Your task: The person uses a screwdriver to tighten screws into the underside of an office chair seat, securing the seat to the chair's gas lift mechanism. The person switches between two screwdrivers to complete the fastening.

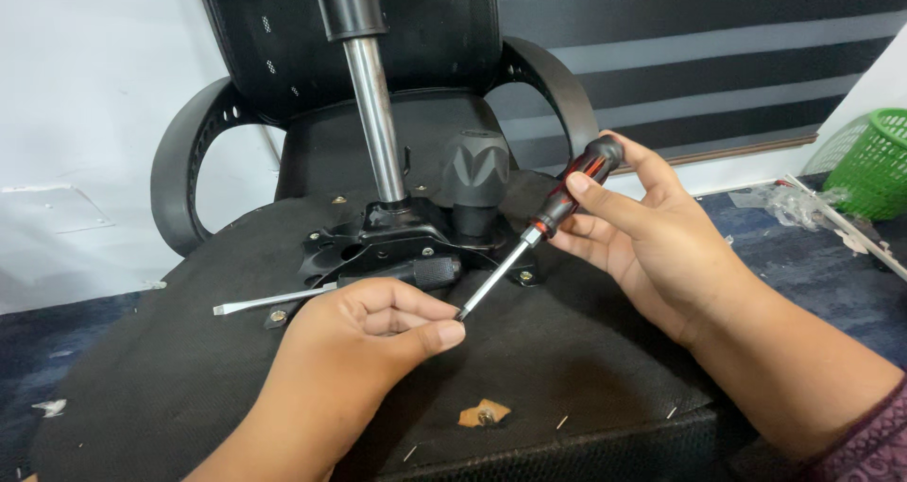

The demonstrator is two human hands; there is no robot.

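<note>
Your left hand (pixel 373 331) is reaching in from the lower left, palm turned down and fingers curled under — the thumb and forefinger are pinching together at their tips. Your right hand (pixel 633 232) is coming in from the lower right, forearm angled up toward the middle, wrist bent slightly back. Its fingers are wrapping loosely in a grip — the thumb is lying flat along the top, pointing up and left.

A white wall (pixel 85 113) rises at the left, and beside it to the right runs a wall of dark and grey stripes (pixel 718 57). Below the white wall lies dark blue carpet (pixel 812 265), with a green mesh basket (pixel 874 161) at its far right edge.
</note>
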